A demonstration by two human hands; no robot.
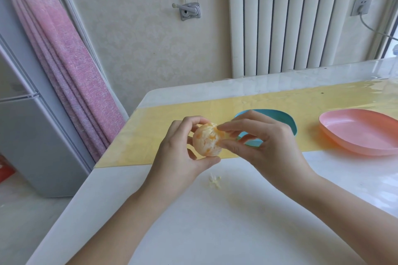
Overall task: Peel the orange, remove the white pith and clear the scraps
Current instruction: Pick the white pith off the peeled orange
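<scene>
A peeled orange [205, 139], pale with white pith over patches of orange flesh, is held up above the table. My left hand [183, 153] grips it from the left and below, fingers curled over its top and thumb under it. My right hand [262, 144] comes in from the right, its fingertips pinching at the upper right side of the orange. A small heap of white pith scraps [215, 181] lies on the white table just below the fruit.
A teal dish [286, 119] sits on the yellow mat [150, 135] behind my right hand, which hides part of it. A pink dish [357, 131] stands further right. The white table [215, 221] ends at its left edge; a radiator and curtain stand beyond.
</scene>
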